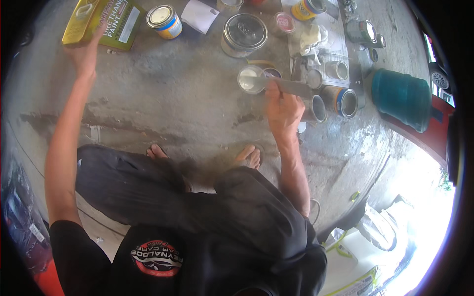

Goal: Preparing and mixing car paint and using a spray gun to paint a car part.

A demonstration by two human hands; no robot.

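My left hand (83, 60) grips a rectangular gold metal can (126, 29) at the upper left, its fingers partly hidden against it. My right hand (285, 109) holds a flat grey spatula or stirring stick (296, 88). One end of it reaches over a small clear cup (251, 79) with white liquid inside. A second small container (273, 72) sits just behind that cup. Close to my right hand stand an open metal can (317, 107) and a blue-labelled open can (348, 102). A large round lidded tin (245, 33) is just above the cup.
Smaller cans (165, 22), a folded white paper (200, 15), crumpled cloth (311, 37) and a sheet (335, 47) lie on the concrete floor (173, 93). A teal water jug (401, 98) lies at the right beside red bodywork (439, 138). Wrapped white panels (360, 251) are at the lower right.
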